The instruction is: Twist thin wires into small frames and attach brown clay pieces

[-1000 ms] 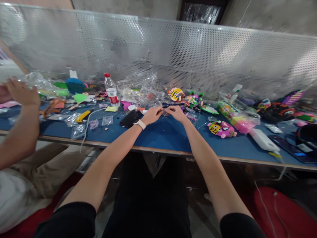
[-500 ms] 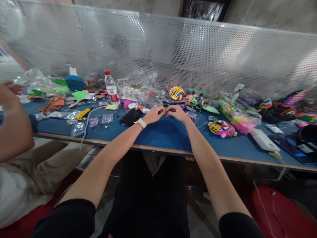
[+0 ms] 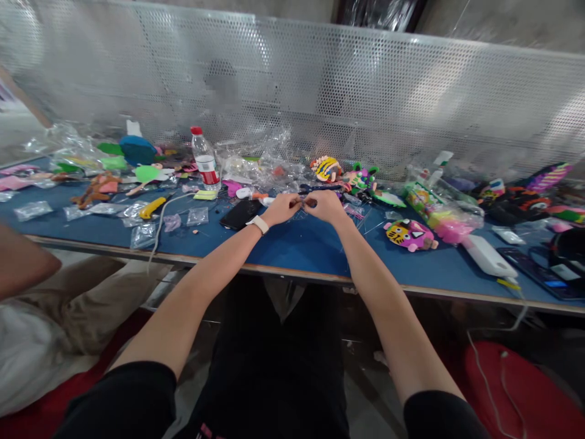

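Note:
Over the middle of the blue table [image 3: 297, 250], my left hand [image 3: 284, 208] and my right hand [image 3: 322, 206] meet with their fingertips pinched close together. Whatever lies between the fingers is too small to make out. A white band [image 3: 259, 224] circles my left wrist. Just left of that wrist lies a black phone [image 3: 239, 214]. Behind my hands are small clay-like figures: a yellow-striped one [image 3: 326, 169] and a green and purple one [image 3: 361, 178]. To the right of my right hand rests a pink and yellow animal-faced piece [image 3: 410, 236].
A bottle with a red cap [image 3: 206, 160] stands at the back left. Nearer lie a yellow cutter [image 3: 153, 208], small plastic packets [image 3: 198, 216] and a cable. On the right are a white power bank [image 3: 489, 256] and a dark phone [image 3: 539, 271]. A co-worker's arm [image 3: 25, 262] is at far left.
The co-worker's hand at far left has drawn back from the table, so a clear packet and pink pieces now show there. My own hands stay pinched together, nearly in place.

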{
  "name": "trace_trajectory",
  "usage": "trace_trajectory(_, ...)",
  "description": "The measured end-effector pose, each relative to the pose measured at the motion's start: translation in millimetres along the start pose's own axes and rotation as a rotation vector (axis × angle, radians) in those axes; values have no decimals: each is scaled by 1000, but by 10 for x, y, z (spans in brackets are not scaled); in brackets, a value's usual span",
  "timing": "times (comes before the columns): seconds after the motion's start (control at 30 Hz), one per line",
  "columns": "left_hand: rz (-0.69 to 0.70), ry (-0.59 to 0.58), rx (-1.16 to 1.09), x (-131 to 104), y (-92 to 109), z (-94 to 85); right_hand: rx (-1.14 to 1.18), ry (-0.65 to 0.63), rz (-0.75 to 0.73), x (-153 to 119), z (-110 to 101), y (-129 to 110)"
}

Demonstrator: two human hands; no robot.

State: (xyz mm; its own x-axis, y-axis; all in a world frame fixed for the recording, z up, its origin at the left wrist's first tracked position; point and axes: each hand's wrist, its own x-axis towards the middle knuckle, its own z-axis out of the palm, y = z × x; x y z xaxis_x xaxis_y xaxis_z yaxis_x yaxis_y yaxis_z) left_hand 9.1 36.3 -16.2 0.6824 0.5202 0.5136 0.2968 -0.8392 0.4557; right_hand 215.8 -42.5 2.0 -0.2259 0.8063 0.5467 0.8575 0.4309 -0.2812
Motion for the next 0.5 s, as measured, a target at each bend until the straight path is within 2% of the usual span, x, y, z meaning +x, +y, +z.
trace_trajectory(0.13, 10, 16, -2, 3, -4, 15, -163, -16, -7, 26, 34, -37)
trace_trajectory(0.3, 1, 32, -28, 10, 8, 31, -248, 14, -14, 36, 71, -55)
trace_trajectory(0.4, -7, 39, -37, 12, 14, 27, -211, 30, 10, 34, 74, -65)
trace_trajectory(0.5, -14, 39, -28, 6, 15, 13, -59, 39, 31, 18, 69, -49)
